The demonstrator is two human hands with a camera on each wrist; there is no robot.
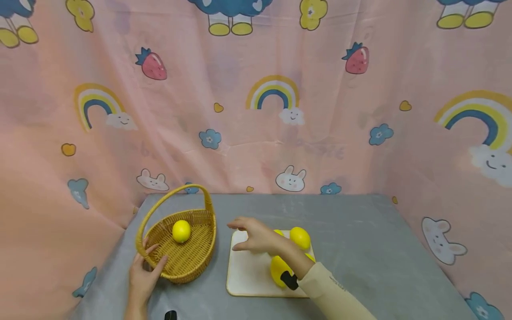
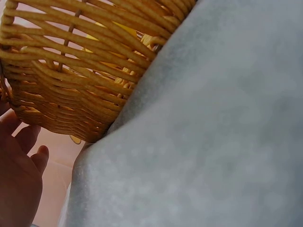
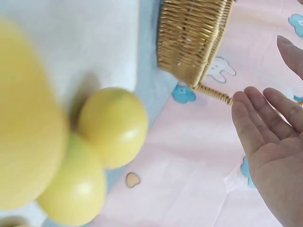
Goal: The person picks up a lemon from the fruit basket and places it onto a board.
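My left hand (image 1: 145,275) grips the left side of a woven wicker basket (image 1: 188,266) by its rim, near the foot of the tall handle. One lemon (image 1: 182,231) lies inside the basket. In the left wrist view, the basket's woven side (image 2: 71,94) is close, with the fingers at its rim. Over a white board (image 1: 248,278), my right hand (image 1: 256,235) hovers with thumb and fingers apart, holding nothing. Several lemons (image 1: 300,238) rest on the board's right half, partly hidden by the right forearm. The right wrist view shows lemons (image 3: 113,127) apart from the hand.
A grey cloth (image 1: 368,262) covers the table. Pink patterned fabric (image 1: 248,155) hangs behind it and along both sides. A small black object (image 1: 170,315) shows at the front edge, and a black piece (image 1: 289,280) sits by the right sleeve.
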